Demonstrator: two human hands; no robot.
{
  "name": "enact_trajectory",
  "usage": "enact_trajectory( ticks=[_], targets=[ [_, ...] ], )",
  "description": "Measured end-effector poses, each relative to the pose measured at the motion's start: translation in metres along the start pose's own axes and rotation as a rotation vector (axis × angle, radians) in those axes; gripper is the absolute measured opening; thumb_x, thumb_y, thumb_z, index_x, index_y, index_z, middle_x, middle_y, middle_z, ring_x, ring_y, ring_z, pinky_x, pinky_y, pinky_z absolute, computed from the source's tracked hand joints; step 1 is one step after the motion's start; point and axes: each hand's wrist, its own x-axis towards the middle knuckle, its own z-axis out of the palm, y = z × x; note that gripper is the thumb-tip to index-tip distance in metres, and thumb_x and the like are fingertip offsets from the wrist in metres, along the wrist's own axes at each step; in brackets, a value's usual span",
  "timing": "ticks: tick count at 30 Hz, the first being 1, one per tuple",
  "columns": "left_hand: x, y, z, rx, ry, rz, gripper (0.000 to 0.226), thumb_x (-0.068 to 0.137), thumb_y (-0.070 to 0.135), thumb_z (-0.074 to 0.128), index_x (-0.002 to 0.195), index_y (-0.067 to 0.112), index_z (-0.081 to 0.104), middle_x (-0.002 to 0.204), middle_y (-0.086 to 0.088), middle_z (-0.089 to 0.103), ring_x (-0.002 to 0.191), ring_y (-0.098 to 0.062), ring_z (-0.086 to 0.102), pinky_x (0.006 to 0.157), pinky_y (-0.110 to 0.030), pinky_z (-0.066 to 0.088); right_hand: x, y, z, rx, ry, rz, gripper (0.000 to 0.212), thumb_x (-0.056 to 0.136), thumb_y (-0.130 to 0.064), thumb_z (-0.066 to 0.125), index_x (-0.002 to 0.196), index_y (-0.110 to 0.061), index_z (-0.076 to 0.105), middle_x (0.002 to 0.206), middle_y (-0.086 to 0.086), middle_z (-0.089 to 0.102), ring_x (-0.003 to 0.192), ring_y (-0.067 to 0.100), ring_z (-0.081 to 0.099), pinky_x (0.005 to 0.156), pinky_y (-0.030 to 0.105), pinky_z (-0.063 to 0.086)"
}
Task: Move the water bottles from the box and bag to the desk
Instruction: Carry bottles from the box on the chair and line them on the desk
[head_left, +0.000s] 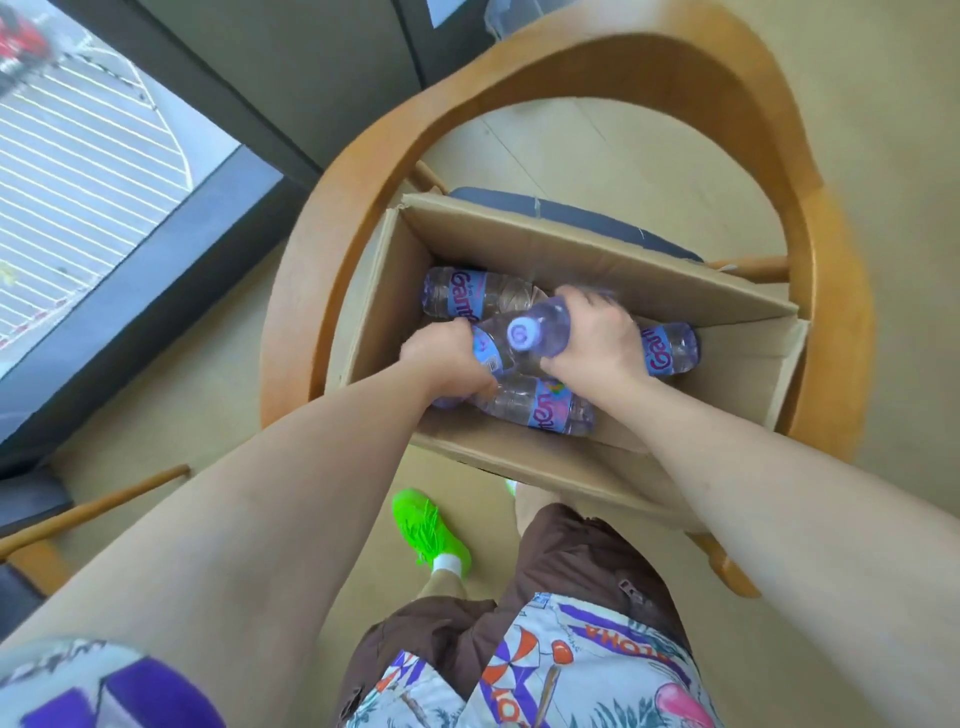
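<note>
An open cardboard box (743, 358) sits on the seat of a wooden armchair and holds several clear water bottles with blue and pink labels. My right hand (592, 332) grips one bottle (540, 327), tilted up with its purple cap facing me. My left hand (447, 358) grips another bottle (488, 348) lying beside it. More bottles lie flat in the box: one at the back left (467, 293), one at the front (540, 408), and one at the right (670, 348), partly hidden behind my right hand. No bag or desk is in view.
The wooden chair's curved backrest and arms (691, 67) ring the box. A floor-length window (88, 171) with a dark frame is at the left. Part of a second chair (78, 514) shows at the lower left. My green shoe (431, 525) stands on the floor in front of the box.
</note>
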Motion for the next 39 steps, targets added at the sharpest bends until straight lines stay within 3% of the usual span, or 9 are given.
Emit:
enact_trajectory(
  ticks=[7,10,14,19,24,28,33,36,39],
  targets=[
    [-0.049,0.005,-0.048,-0.243,0.098,0.001,0.054,0.056,0.052,0.075,0.095,0.022,0.051,0.085,0.005,0.059,0.072,-0.014,0.057,0.054,-0.028,0.040,-0.013,-0.039,-0.058,0.065,0.015,0.115,0.057,0.051,-0.041,0.075,0.105,-0.025,0.061,0.089,0.001,0.069,0.088,0.029,0.065,0.068,0.029,0.042],
    [-0.081,-0.007,-0.062,-0.345,0.164,0.028,0.056,0.058,0.051,0.077,0.099,0.021,0.053,0.090,0.003,0.060,0.080,-0.017,0.060,0.064,-0.031,0.049,-0.034,-0.062,-0.081,0.133,0.050,0.118,0.060,0.043,-0.056,0.065,0.096,-0.027,0.062,0.076,-0.007,0.063,0.073,0.022,0.062,0.063,0.027,0.039],
    [-0.141,-0.029,-0.083,-0.710,0.293,0.034,0.064,0.049,0.047,0.080,0.103,0.020,0.057,0.093,0.002,0.065,0.086,-0.019,0.065,0.072,-0.035,0.057,-0.064,-0.106,-0.105,0.163,0.112,0.071,0.060,0.050,-0.053,0.076,0.102,-0.030,0.059,0.088,-0.006,0.064,0.091,0.023,0.064,0.065,0.028,0.041],
    [-0.237,-0.075,-0.104,-1.176,0.578,0.138,0.054,0.042,0.030,0.085,0.089,0.024,0.060,0.085,0.000,0.073,0.082,-0.026,0.073,0.071,-0.042,0.063,-0.114,-0.195,-0.123,0.315,0.226,-0.119,0.067,0.052,-0.054,0.084,0.105,-0.024,0.058,0.103,0.000,0.070,0.099,0.024,0.066,0.083,0.035,0.051],
    [-0.347,-0.158,-0.105,-1.284,0.838,0.138,0.068,0.038,0.032,0.085,0.099,0.024,0.056,0.099,-0.005,0.071,0.090,-0.026,0.072,0.069,-0.050,0.062,-0.180,-0.303,-0.116,0.382,0.263,-0.362,0.064,0.055,-0.057,0.086,0.100,-0.020,0.061,0.095,-0.003,0.071,0.094,0.021,0.066,0.077,0.032,0.049],
    [-0.430,-0.233,-0.084,-1.344,1.055,0.043,0.074,0.036,0.035,0.086,0.101,0.021,0.053,0.099,-0.007,0.069,0.089,-0.026,0.071,0.070,-0.050,0.062,-0.244,-0.381,-0.095,0.395,0.257,-0.587,0.058,0.057,-0.060,0.084,0.094,-0.022,0.060,0.089,-0.007,0.067,0.086,0.018,0.063,0.071,0.030,0.047],
    [-0.531,-0.329,-0.019,-1.360,1.334,-0.126,0.082,0.037,0.040,0.083,0.108,0.019,0.049,0.099,-0.002,0.064,0.088,-0.018,0.066,0.068,-0.032,0.055,-0.330,-0.468,-0.042,0.403,0.154,-0.805,0.060,0.059,-0.052,0.087,0.103,-0.019,0.063,0.094,-0.002,0.066,0.086,0.017,0.061,0.071,0.027,0.042],
    [-0.587,-0.383,0.034,-1.388,1.400,-0.233,0.079,0.044,0.035,0.085,0.114,0.018,0.054,0.102,-0.004,0.067,0.090,-0.021,0.069,0.076,-0.039,0.061,-0.385,-0.513,0.001,0.403,0.050,-0.892,0.059,0.056,-0.051,0.088,0.100,-0.020,0.064,0.090,-0.003,0.067,0.081,0.016,0.061,0.069,0.025,0.041],
    [-0.640,-0.425,0.099,-1.424,1.518,-0.365,0.066,0.038,0.038,0.081,0.099,0.027,0.057,0.091,0.002,0.069,0.083,-0.018,0.070,0.071,-0.037,0.062,-0.447,-0.554,0.050,0.342,-0.050,-1.027,0.055,0.056,-0.055,0.087,0.096,-0.024,0.065,0.088,-0.005,0.067,0.080,0.013,0.062,0.070,0.025,0.044]
  ],
)
